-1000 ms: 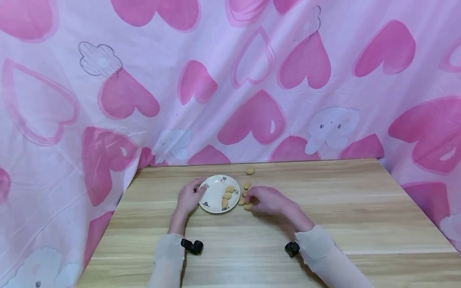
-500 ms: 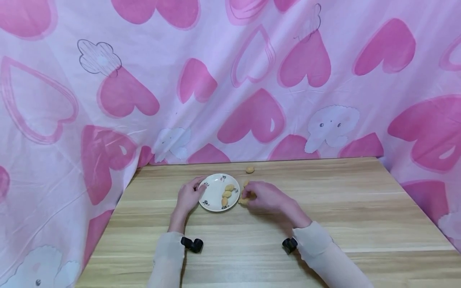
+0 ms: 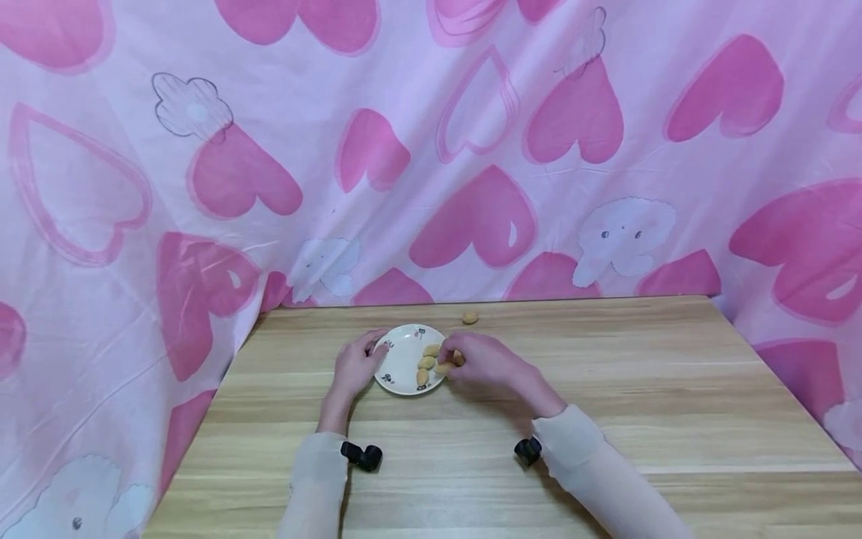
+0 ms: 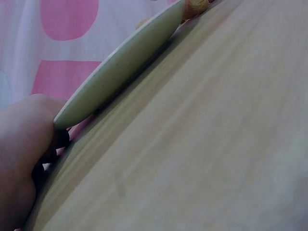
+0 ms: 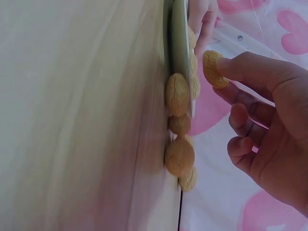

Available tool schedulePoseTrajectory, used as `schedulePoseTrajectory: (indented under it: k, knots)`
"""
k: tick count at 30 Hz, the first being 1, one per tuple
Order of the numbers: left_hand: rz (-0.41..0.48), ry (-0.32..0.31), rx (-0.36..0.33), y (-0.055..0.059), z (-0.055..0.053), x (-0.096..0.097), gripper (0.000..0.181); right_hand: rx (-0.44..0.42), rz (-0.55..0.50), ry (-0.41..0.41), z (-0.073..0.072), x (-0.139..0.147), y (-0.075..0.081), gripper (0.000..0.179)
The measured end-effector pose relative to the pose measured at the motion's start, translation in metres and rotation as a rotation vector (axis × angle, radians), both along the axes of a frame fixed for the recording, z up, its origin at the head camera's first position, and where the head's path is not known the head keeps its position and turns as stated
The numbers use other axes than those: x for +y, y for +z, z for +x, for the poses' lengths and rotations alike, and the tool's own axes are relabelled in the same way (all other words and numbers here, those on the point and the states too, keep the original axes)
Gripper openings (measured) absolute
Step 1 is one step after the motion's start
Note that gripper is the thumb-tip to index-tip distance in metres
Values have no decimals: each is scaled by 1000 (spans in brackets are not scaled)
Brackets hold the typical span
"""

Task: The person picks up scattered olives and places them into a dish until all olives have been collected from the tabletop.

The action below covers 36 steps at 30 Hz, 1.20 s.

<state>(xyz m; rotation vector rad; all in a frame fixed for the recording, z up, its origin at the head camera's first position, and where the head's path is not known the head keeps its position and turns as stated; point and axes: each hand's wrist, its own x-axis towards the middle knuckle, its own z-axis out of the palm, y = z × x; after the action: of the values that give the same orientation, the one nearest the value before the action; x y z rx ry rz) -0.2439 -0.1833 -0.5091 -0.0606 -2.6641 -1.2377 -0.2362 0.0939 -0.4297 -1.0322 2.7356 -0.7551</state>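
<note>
My left hand (image 3: 357, 364) grips the left edge of a small white plate (image 3: 399, 373), thumb over the rim; in the left wrist view the plate's underside (image 4: 120, 72) shows just above the wood. Several tan walnuts (image 3: 427, 362) lie on the plate's right side. My right hand (image 3: 481, 363) is at the plate's right rim. As the right wrist view shows, its thumb and index finger pinch one wrinkled walnut (image 5: 213, 70), raised above the plate's level. Several more walnuts (image 5: 179, 156) lie on the table just outside the rim, partly hidden by this hand in the head view.
One walnut (image 3: 470, 318) lies apart near the table's back edge. The wood-grain table (image 3: 431, 479) runs back to a pink heart-patterned cloth (image 3: 471, 217), which hangs behind it and along the sides. A black wrist camera (image 3: 364, 456) sits on each sleeve.
My right hand has moved left from the loose walnuts to the plate's rim and lifted one between thumb and finger. The left hand stays on the plate.
</note>
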Motion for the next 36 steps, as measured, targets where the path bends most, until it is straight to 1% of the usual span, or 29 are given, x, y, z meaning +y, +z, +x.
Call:
schedulePoseTrajectory:
  k: [9,13,19,23,28,36]
  knots:
    - [-22,-4,3,2,-1,1,34,29,-11,48,-8,-18,1,16]
    - [-28,-2,8,1,-1,1,33,48,0,70,-11,-28,2,14]
    - [-36,-3,24,1,-1,-1,33,36,11,99,-14,-44,3,10]
    - [-29,-6,22,0,-1,-2,33,28,37,95,-16,-54,-1,9]
    - [-29,-14,17,-1,-1,-1,33,41,95,75,-18,-63,-6,11]
    - [-28,-19,20,0,0,-2,33,64,147,49,-17,-76,-4,13]
